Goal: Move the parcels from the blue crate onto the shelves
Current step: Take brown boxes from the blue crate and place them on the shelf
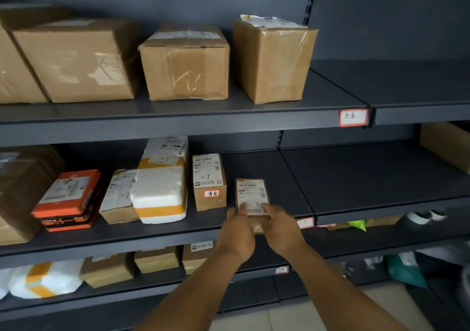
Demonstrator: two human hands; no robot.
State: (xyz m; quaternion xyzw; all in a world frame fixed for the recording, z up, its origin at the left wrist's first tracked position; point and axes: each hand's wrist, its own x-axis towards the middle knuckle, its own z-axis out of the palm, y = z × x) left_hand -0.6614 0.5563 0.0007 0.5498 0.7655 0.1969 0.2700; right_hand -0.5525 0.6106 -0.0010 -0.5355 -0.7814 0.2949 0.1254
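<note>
- Dark grey metal shelving against a grey wall, three tiers in view; middle shelf (254,162) tagged "1-7" at its front lip, upper shelf tagged "1-6" (353,117).
- Sitting at the front edge of the middle shelf, right end of the row: small parcel (251,196), a slim brown carton with a white label marked "1-7" on top, near end overhanging or just at the lip, hard to tell which.
- Just beside it to the left but apart: labelled brown box (209,182); further left, white foam box (159,193) banded in yellow tape, and an orange box (67,198).
- Blue crate not in view.
- Judging by size and ease of a two-handed fingertip hold: light, stiff cardboard, corners crushable under a hard squeeze; taped faces probably a little slick.
- Best taken by the two long sides near the near end, as now, or pushed flat from the near face to slide deeper onto the shelf.
- Left hand (237,231): forearm reaching up and forward, thumb laid over the label's near left corner, fingers curled under or round the left side, hidden from view.
- Right hand (281,229): forearm angled in from the lower right, thumb on the near right corner, fingers wrapped along the right side.
- Both hands closed on the parcel from opposite sides, wrists close together, palms facing inward.
</note>
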